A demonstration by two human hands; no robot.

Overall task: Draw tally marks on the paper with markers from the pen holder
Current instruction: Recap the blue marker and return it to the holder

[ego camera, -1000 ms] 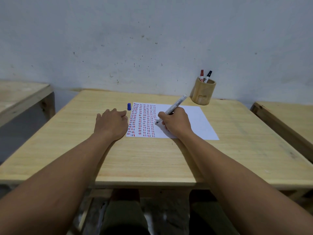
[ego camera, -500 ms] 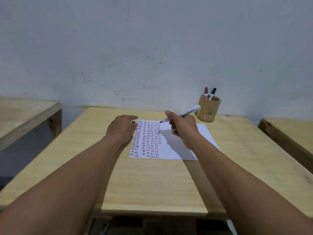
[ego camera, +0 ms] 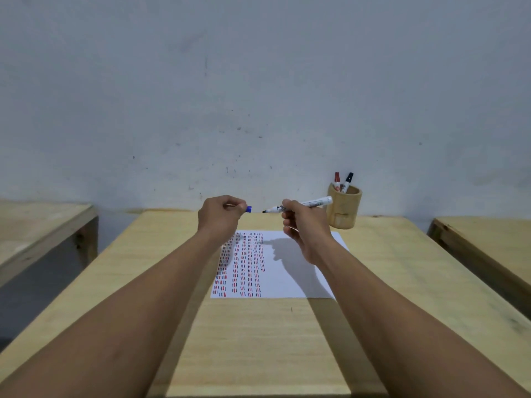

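- Both hands raised above table (ego camera: 388, 282), over far end of paper (ego camera: 290, 271).
- Left hand (ego camera: 219, 215) curled shut, pinching blue cap (ego camera: 248, 208) between thumb and forefinger; cap end pokes out to the right.
- Right hand (ego camera: 304, 225) gripping marker (ego camera: 298, 205) near its tip end, thumb and forefinger on barrel, other fingers curled loosely below.
- Marker roughly level, white barrel, dark uncapped tip pointing left at cap; back end up and right, near holder (ego camera: 344, 209).
- Cap and tip close, facing each other, small gap, not touching.
- Marker off paper, clear of sheet.
- Paper flat on table, centre, between forearms; white, right half blank.
- Left half of paper filled with columns of short red and dark tally marks (ego camera: 244, 262), running from far edge to near edge.
- Hand shadow on blank part of sheet.
- Holder wooden, round, upright, far right of table by wall (ego camera: 258, 96), beyond paper's far right corner.
- In holder: red marker (ego camera: 337, 180) and black marker (ego camera: 348, 180), caps up, leaning slightly.
- Other wooden tables at left edge (ego camera: 43, 225) and right edge (ego camera: 488, 254), apart from main one.
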